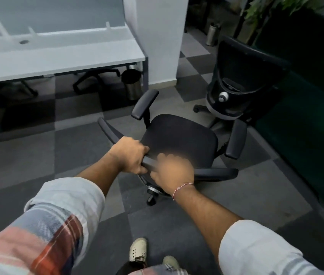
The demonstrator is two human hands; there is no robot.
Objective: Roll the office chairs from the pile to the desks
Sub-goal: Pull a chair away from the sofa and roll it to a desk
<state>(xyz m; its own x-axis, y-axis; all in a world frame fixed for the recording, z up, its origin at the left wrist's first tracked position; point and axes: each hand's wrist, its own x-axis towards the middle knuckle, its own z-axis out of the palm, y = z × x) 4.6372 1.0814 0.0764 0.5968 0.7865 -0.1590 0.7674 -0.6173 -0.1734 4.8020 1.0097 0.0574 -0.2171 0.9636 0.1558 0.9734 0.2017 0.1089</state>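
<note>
A black office chair [179, 135] stands in front of me, seen from behind its backrest. My left hand [130, 156] grips the backrest's top edge, fingers curled around it. My right hand [172, 171] is blurred beside it on the same top edge; its grasp is unclear. A second black office chair [242, 76] stands at the right, its back toward me. A white desk [61, 56] stretches across the upper left.
Under the desk are chair bases [95, 78] and a steel bin [132, 84]. A white pillar [161, 36] rises beside the desk. A dark green panel [306, 116] runs along the right, with plants [266, 8] behind. The floor is grey checkered carpet. My shoes [138, 249] show at the bottom.
</note>
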